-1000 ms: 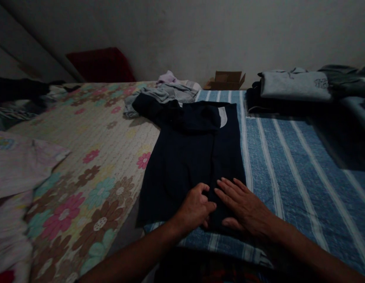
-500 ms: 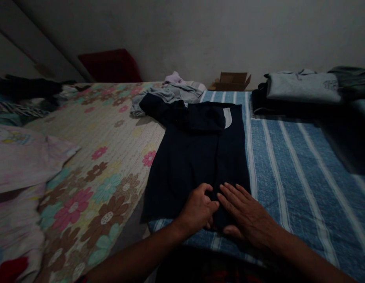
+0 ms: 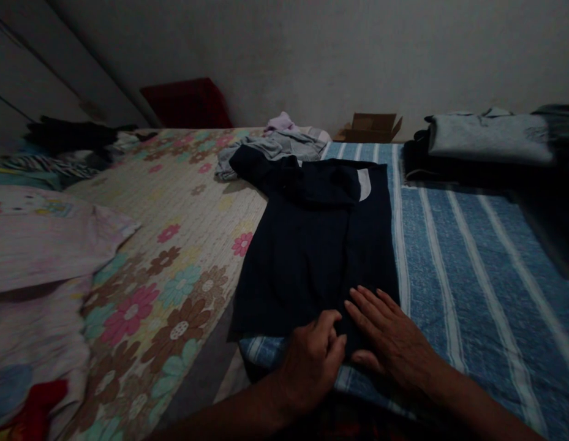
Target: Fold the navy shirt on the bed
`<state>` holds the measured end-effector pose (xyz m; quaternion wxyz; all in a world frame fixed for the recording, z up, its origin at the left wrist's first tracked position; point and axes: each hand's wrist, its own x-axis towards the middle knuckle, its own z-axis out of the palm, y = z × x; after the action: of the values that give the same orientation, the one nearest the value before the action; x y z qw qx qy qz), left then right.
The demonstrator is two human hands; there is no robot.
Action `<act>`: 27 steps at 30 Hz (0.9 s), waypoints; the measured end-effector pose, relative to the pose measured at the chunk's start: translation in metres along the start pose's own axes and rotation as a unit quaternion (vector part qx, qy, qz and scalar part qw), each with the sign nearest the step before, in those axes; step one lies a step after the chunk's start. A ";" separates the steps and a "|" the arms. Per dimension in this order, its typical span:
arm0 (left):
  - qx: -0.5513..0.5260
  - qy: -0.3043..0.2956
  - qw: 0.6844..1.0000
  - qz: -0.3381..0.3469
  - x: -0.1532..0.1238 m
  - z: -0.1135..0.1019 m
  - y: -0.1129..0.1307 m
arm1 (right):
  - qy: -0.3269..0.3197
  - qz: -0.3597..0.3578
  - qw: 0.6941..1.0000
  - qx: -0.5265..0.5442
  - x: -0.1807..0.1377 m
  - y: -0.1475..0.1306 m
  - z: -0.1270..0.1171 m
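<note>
A dark navy long-sleeved top point(image 3: 293, 257) lies partly folded in front of me, one sleeve stretched towards the far left and a white patch showing near its upper right. On its lower right part my right hand point(image 3: 388, 337) rests flat, fingers extended and slightly spread. My left hand point(image 3: 312, 355) is at the near hem, just left of the right hand. Its fingers are curled and appear closed on the hem; the fingertips are partly hidden in the dim light.
Beneath the top is a blue striped cloth point(image 3: 431, 257), beside a floral bedspread point(image 3: 183, 233). Pink printed clothing point(image 3: 49, 245) lies left. Behind are grey clothes point(image 3: 275, 147), an open cardboard box point(image 3: 373, 127) and a red object point(image 3: 187, 104). Folded clothes point(image 3: 490, 138) are stacked at right.
My left hand has drawn back slightly towards me along the near hem. My right hand stays flat on the top. The whole view has shifted a little, so everything appears further right.
</note>
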<state>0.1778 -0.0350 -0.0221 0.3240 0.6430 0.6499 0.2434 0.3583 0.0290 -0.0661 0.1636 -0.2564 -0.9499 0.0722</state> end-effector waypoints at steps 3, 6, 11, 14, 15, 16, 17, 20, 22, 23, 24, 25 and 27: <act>0.028 -0.021 0.999 0.007 -0.003 -0.001 -0.001 | -0.005 -0.003 1.000 -0.010 0.000 -0.001 0.000; 0.033 -0.034 0.999 0.010 -0.003 -0.002 -0.001 | -0.005 0.000 1.000 -0.012 -0.001 -0.001 0.001; 0.015 -0.004 1.000 0.020 -0.002 -0.003 -0.002 | -0.003 0.002 1.000 -0.009 -0.001 -0.001 0.002; -0.001 0.041 0.999 0.024 -0.001 -0.008 -0.002 | -0.010 0.004 1.000 -0.003 -0.001 -0.001 0.001; -0.006 0.055 0.998 0.028 0.000 -0.010 -0.001 | -0.013 0.004 1.000 -0.005 0.000 -0.001 0.000; -0.009 0.065 0.997 0.034 0.001 -0.011 -0.001 | -0.016 0.002 1.000 -0.008 0.001 -0.001 0.000; -0.011 0.071 0.996 0.042 0.002 -0.013 0.000 | -0.019 0.002 1.000 -0.011 0.001 -0.001 0.000; -0.018 0.074 0.995 0.071 0.006 -0.017 0.002 | -0.024 0.002 1.000 -0.010 0.002 -0.001 -0.002; -0.024 0.073 0.994 0.082 0.010 -0.018 0.003 | -0.019 -0.002 1.000 0.009 0.001 0.002 -0.006; -0.026 0.072 0.993 0.086 0.011 -0.018 0.003 | -0.012 -0.005 1.000 0.022 0.000 0.005 -0.008; -0.026 0.071 0.993 0.090 0.013 -0.018 0.003 | 0.000 -0.005 0.999 0.034 -0.002 0.008 -0.012; -0.024 0.072 0.993 0.095 0.014 -0.018 0.003 | 0.015 -0.001 0.999 0.044 -0.003 0.012 -0.016; -0.013 0.074 0.991 0.107 0.016 -0.018 0.002 | 0.047 0.015 0.997 0.051 -0.003 0.021 -0.024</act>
<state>0.1666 -0.0175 -0.0101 0.2554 0.6850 0.5962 0.3318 0.3789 0.0464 -0.0493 0.2201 -0.2646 -0.9323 0.1110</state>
